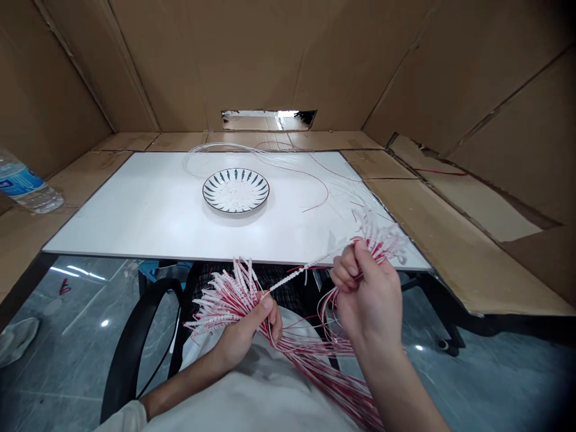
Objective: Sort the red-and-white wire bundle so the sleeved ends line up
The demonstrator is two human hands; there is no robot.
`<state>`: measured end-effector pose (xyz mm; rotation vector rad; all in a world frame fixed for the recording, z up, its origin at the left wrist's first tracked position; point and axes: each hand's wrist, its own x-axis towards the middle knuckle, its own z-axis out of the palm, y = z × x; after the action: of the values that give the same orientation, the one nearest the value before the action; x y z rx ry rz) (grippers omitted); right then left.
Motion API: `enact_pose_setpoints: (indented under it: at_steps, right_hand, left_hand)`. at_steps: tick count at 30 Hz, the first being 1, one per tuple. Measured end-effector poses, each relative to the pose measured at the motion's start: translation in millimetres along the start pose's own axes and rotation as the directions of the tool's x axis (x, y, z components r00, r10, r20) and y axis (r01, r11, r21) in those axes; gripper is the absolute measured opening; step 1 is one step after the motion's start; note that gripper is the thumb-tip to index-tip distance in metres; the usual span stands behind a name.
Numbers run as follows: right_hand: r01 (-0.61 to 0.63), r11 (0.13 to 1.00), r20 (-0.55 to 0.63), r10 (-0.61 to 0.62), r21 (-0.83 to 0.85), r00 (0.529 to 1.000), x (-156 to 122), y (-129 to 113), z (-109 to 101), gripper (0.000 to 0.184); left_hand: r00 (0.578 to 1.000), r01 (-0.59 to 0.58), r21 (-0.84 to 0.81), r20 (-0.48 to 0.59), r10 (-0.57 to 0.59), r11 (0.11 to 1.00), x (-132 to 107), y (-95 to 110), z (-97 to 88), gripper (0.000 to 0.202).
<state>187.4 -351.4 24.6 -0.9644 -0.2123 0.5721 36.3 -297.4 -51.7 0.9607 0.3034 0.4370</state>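
Observation:
My left hand [252, 327] is closed round a thick bundle of red and white strings [225, 303], whose beaded-looking white ends fan out to the left. My right hand [371, 288] grips a smaller bunch of similar strings [380, 240], with white tips spreading above the fist. A white beaded-looking strand [290, 277] stretches taut between both hands. Long red and white tails [319, 366] run from the left hand across my lap, under the right forearm. On the white table stands a round plate [236, 191] with blue dashes round its rim, holding small white bits.
Loose thin white and red threads [310, 171] lie across the back and right of the white table [135, 216]. A plastic water bottle [29, 186] leans at the left. Cardboard walls [279, 66] enclose the table. A black chair armrest [135, 342] is below left.

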Motion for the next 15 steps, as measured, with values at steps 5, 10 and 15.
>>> enact_pose_setpoints:
  at_steps: [5, 10, 15]
  right_hand:
    - [-0.151, 0.983, 0.083, 0.160, -0.106, 0.984, 1, 1, -1, 0.030]
    - [-0.208, 0.948, 0.209, 0.259, -0.240, 0.943, -3, 8, -1, 0.035]
    - [-0.225, 0.915, 0.316, 0.334, -0.335, 0.888, -8, 10, -1, 0.031]
  left_hand:
    - [1.000, 0.003, 0.006, -0.001, -0.003, 1.000, 0, -1, 0.4, 0.035]
    - [0.999, 0.021, 0.069, 0.044, -0.024, 0.997, -3, 0, 0.0, 0.038]
    - [0.991, 0.066, 0.193, 0.105, -0.087, 0.979, -3, 6, 0.5, 0.043]
